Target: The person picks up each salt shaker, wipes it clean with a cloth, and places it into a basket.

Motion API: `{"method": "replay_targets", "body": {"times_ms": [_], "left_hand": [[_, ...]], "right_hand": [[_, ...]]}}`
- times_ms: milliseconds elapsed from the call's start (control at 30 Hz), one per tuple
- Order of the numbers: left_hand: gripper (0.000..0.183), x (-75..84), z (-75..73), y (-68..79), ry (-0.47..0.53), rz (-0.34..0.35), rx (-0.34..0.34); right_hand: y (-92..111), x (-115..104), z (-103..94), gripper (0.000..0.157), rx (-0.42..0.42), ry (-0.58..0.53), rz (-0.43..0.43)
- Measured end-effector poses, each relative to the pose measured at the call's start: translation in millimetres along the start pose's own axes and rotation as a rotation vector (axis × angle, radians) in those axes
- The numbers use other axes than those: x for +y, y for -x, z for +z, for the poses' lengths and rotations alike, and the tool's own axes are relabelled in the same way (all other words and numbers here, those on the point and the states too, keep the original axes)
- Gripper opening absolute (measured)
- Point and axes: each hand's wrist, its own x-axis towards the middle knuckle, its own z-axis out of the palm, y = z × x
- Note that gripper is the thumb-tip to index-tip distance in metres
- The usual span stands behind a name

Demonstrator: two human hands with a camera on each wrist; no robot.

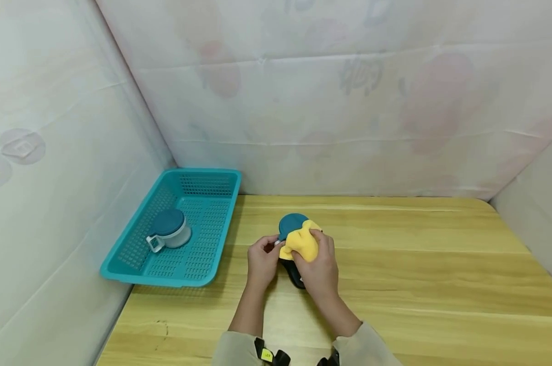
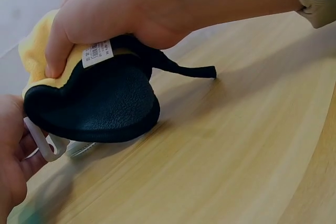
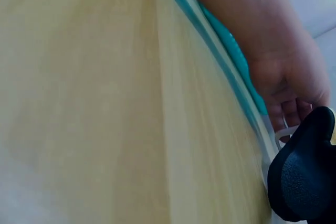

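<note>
Pale printed sheeting [image 1: 340, 112] walls in a wood-grain tabletop [image 1: 422, 274]. At the left sits a perforated teal basket [image 1: 166, 280], apart from the hands, probably to leave them elbow room. Inside it a white mug [image 1: 179, 238] stands upright under a blue lid, its handle turned outward.

Near the table's middle, the left hand [image 1: 263, 260] has its fingers curled round the white handle [image 2: 38, 136] of a second blue-lidded mug [image 1: 291, 223], which likely steadies it while leaving its sides exposed. The right hand [image 1: 320, 263], thumb opposite fingers, grips a yellow-and-black mitt-like cloth [image 1: 303, 244], bunched firmly, apparently for control. The cloth overlaps the mug's lid and hides its body; whether the mug's base touches the table I cannot tell. A black strap [image 2: 191, 71] hangs loose from the cloth.
</note>
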Motion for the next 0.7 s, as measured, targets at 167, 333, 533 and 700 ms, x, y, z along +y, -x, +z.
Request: {"method": "replay_targets", "body": {"times_ms": [167,333,533,700], "left_hand": [[0.017,0.1,2.5,0.7,-0.014,0.010,0.007],[0.018,-1.2,4.5,1.7,-0.017,0.009,0.007],[0.021,1.0,4.1,5.1,-0.017,0.012,0.021],[0.024,-1.8,2.3,3.9,0.010,0.033,0.033]], "right_hand": [[-6.2,2.2,-0.5,0.066,0.003,0.055,-0.017],[-8.3,5.5,-3.1,0.067,-0.001,0.071,-0.005],[-12.7,8.8,-10.3,0.065,-0.010,0.054,0.029],[-18.8,10.4,-15.5,0.065,-0.044,-0.008,0.106]]}}
